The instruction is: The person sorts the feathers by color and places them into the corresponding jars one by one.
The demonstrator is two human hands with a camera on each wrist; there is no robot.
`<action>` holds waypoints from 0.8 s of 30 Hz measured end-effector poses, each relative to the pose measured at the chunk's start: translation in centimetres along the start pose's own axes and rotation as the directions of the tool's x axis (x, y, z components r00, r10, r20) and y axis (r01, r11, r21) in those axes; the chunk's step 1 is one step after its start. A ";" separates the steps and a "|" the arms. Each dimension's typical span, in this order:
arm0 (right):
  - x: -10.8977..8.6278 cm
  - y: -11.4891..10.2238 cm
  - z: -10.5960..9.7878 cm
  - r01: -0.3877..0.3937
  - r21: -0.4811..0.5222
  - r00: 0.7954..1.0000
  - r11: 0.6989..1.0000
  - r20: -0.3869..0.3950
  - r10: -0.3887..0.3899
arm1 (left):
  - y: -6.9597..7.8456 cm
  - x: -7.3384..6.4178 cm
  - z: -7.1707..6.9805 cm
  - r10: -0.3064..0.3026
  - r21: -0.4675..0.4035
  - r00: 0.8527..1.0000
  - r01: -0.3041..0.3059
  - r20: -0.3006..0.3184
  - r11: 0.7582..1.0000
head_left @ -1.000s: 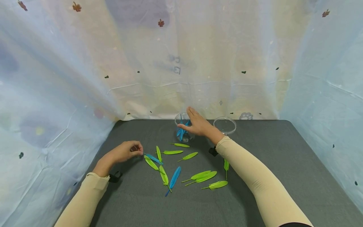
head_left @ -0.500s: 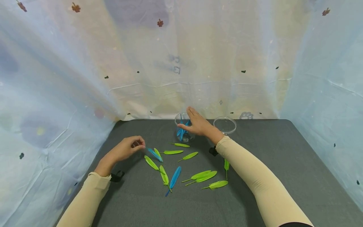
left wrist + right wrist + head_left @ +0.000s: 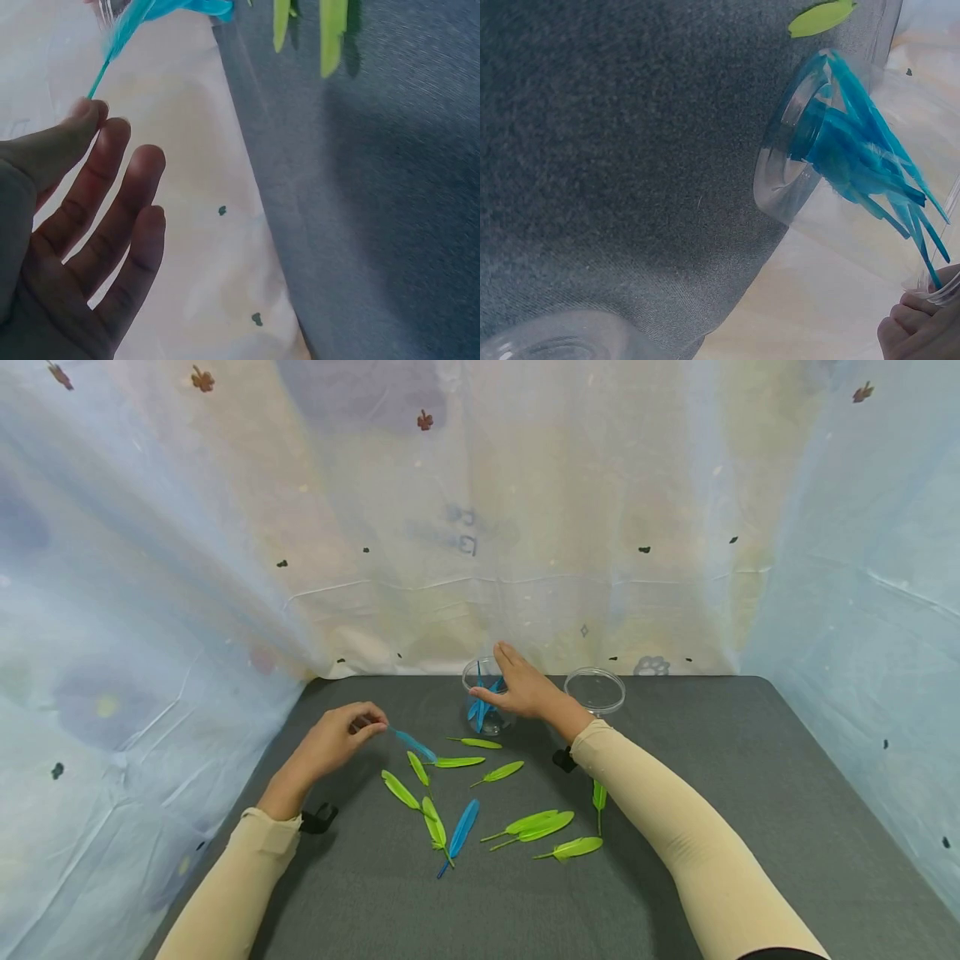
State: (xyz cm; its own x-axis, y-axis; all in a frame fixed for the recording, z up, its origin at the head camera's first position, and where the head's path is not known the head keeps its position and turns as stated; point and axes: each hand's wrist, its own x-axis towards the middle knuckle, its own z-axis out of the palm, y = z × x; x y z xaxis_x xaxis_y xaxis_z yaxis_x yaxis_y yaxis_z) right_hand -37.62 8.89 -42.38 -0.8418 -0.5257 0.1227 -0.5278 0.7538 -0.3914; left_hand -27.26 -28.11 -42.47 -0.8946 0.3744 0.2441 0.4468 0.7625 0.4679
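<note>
My left hand point(image 3: 341, 739) pinches a blue feather point(image 3: 416, 745) by its quill, between thumb and index finger, while the other fingers are spread in the left wrist view. The vane points right, over the green feathers. At the back of the table, my right hand point(image 3: 528, 689) holds the rim of a clear jar point(image 3: 772, 187), thumb on the near side and fingers on the far side. Several blue feathers point(image 3: 855, 154) stand inside the jar, fanned toward its mouth. Another blue feather point(image 3: 463, 829) lies on the table between the arms.
Several green feathers point(image 3: 547, 827) lie scattered on the grey tabletop point(image 3: 360, 893), one partly under the right forearm. Right of the jar is a clear round lid-like piece point(image 3: 595, 670). A patterned curtain point(image 3: 525, 527) hangs behind the table and along its sides.
My left hand has moved up and to the right, lifting the blue feather away from the green ones toward the jar. The right hand and jar have stayed in place.
</note>
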 end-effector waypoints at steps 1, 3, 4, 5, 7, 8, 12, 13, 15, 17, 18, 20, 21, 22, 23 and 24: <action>0.0 0.0 0.0 0.001 0.002 1.000 1.000 -0.001 -0.001 | 0.1 0.1 0.0 -0.001 0.002 1.000 0.001 -0.007 1.000; -0.1 -0.1 0.0 0.002 0.005 1.000 1.000 -0.004 -0.002 | 0.5 0.3 -0.1 -0.006 0.004 1.000 0.006 -0.019 1.000; -0.1 -0.1 -0.1 0.002 0.006 1.000 1.000 -0.005 -0.002 | 0.7 0.4 -0.1 -0.009 0.005 1.000 0.009 -0.025 1.000; -0.1 -0.1 -0.1 0.002 0.008 1.000 1.000 -0.005 -0.002 | 0.8 0.5 -0.1 -0.010 0.006 1.000 0.010 -0.030 1.000; -0.1 -0.1 -0.1 0.002 0.009 1.000 1.000 -0.004 -0.002 | 1.2 0.8 -0.3 -0.017 0.007 0.999 0.017 -0.040 1.000; -0.1 -0.1 -0.1 0.001 0.007 1.000 1.000 -0.003 -0.001 | 1.4 0.9 -0.3 -0.019 0.008 0.999 0.020 -0.046 1.000; -0.1 -0.1 -0.1 0.002 0.011 1.000 1.000 0.004 -0.002 | 2.3 1.6 -0.6 -0.043 0.013 0.996 0.044 -0.079 0.999; -0.1 0.0 -0.1 0.002 0.011 1.000 1.000 0.006 -0.002 | 2.5 1.7 -0.7 -0.050 0.016 0.995 0.051 -0.089 0.999; -0.1 0.0 -0.2 0.003 0.015 1.000 1.000 0.010 -0.003 | 2.9 2.0 -0.9 -0.058 0.025 0.992 0.061 -0.109 0.998; -0.1 0.0 -0.2 0.004 0.014 1.000 1.000 0.012 -0.004 | 3.0 2.4 -1.2 -0.054 0.034 0.990 0.059 -0.130 0.998; -0.1 0.0 -0.2 0.004 0.015 1.000 1.000 0.013 -0.004 | 3.1 2.6 -1.3 -0.051 0.041 0.989 0.057 -0.139 0.998; 0.0 0.0 -0.2 0.001 0.011 1.000 1.000 0.013 -0.001 | 3.2 3.0 -1.5 -0.041 0.050 0.987 0.049 -0.154 0.998; 0.0 0.0 -0.2 0.000 0.009 1.000 1.000 0.013 0.000 | 3.3 3.2 -1.6 -0.036 0.053 0.986 0.045 -0.162 0.998; 0.1 0.1 -0.1 -0.001 0.006 1.000 1.000 0.012 0.001 | 3.4 3.3 -1.7 -0.032 0.057 0.985 0.042 -0.169 0.997; 0.1 0.1 -0.1 -0.003 0.006 1.000 1.000 0.013 0.003 | 3.5 3.5 -1.7 -0.032 0.061 0.984 0.043 -0.173 0.997; 0.1 0.1 -0.1 -0.004 0.005 1.000 1.000 0.011 0.004 | 3.6 3.6 -1.8 -0.030 0.065 0.983 0.042 -0.180 0.997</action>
State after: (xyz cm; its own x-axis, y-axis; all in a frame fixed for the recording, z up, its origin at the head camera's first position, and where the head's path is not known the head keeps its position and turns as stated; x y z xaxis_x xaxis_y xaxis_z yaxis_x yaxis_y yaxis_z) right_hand -37.81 8.92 -42.36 -0.8424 -0.5274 0.1107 -0.5240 0.7537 -0.3966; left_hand -28.83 -24.95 -38.37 -0.8910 0.2504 0.3787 0.4069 0.8103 0.4218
